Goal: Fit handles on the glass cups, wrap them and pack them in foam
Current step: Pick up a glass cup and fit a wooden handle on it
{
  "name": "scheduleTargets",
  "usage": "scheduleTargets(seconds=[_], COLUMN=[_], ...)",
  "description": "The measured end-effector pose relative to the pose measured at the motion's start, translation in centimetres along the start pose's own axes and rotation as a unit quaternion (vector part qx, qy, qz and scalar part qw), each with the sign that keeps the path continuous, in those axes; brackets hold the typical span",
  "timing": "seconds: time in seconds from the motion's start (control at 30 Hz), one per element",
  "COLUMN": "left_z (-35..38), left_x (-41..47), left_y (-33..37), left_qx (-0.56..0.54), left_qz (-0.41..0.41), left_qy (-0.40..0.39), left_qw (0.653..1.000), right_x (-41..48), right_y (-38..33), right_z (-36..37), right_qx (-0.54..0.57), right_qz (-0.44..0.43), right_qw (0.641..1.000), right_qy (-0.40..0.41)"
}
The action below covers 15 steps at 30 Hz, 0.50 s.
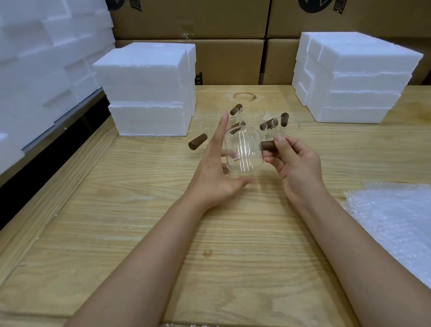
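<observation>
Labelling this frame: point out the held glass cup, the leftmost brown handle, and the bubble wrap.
glass cup [243, 154]: head view, its clear wall.
leftmost brown handle [197, 141]: head view, its side.
bubble wrap [398, 218]: head view, sheet's middle.

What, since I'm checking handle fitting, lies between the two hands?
In the head view, a glass cup, held by the left hand; the right hand pinches a brown handle at its side.
</observation>
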<state>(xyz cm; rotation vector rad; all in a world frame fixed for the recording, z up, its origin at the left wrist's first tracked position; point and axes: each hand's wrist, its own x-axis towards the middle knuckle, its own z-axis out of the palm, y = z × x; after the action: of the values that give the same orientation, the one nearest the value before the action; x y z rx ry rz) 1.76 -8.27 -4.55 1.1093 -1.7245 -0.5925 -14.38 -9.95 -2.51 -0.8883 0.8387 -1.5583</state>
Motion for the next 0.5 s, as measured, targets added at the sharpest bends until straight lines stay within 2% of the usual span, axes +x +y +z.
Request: scheduleTargets(seconds=[0.2, 0.33, 0.5], left_z=[0.06, -0.01, -0.04], left_x=[-0.06, 0.07, 0.12], left_y=[-0.13, -0.29, -0.25], left_qx=[0.037, 0.045, 0.064], left_qz=[0.059, 0.036, 0.033], left_qy=[0.052, 0.046, 0.060], left_qw=[0.996, 0.997, 0.996], right_x=[-0.08, 0.00, -0.62], right_y=[0.39, 0.36, 0.90], right_z=[0.24, 0.12, 0.58], right_qx=[-0.031, -0.051, -0.195], right_qz=[0.031, 0.049, -0.025], right_qw=[0.999, 0.996, 0.977], right_qy=[0.027, 0.046, 0.081])
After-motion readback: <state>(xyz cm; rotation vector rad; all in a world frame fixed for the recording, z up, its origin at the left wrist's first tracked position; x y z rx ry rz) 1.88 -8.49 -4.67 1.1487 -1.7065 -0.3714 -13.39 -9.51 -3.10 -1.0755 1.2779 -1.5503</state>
